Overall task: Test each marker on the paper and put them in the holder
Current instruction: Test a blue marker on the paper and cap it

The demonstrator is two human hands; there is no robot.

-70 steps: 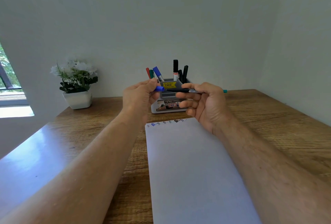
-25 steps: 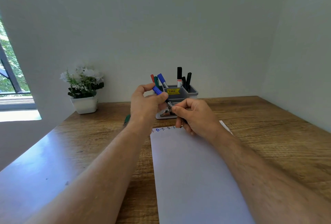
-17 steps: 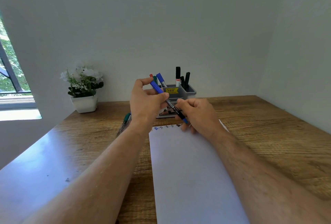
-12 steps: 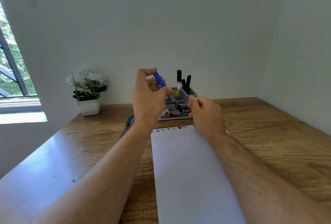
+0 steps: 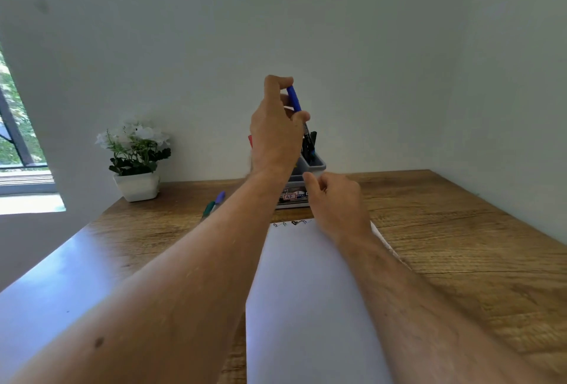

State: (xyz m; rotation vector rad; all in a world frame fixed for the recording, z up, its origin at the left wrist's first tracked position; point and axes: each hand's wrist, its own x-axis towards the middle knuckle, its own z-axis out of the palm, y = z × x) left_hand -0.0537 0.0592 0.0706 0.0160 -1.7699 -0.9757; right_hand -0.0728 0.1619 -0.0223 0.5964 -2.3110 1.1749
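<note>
- Pale walls meet in a corner behind a wooden table (image 5: 460, 245), seen from the head camera looking forward and down.
- White paper (image 5: 306, 307) lies at six o'clock, with small ink marks (image 5: 294, 223) along its far edge.
- Grey holder (image 5: 317, 164) stands at twelve o'clock beyond the paper, with several dark markers upright inside.
- Left hand (image 5: 276, 135) is raised above the holder, fingers and thumb curled around a blue-capped marker (image 5: 299, 113), cap up, its lower end down among the markers in the holder's right side.
- Right hand (image 5: 337, 202) hovers over the paper's far edge, fingers loosely curled; it seems to hold nothing, though the fingertips are hidden.
- Two loose markers (image 5: 214, 202), green and purple, lie at eleven o'clock beside the left forearm.
- Potted white flowers (image 5: 135, 156) sit at ten o'clock by the wall.
</note>
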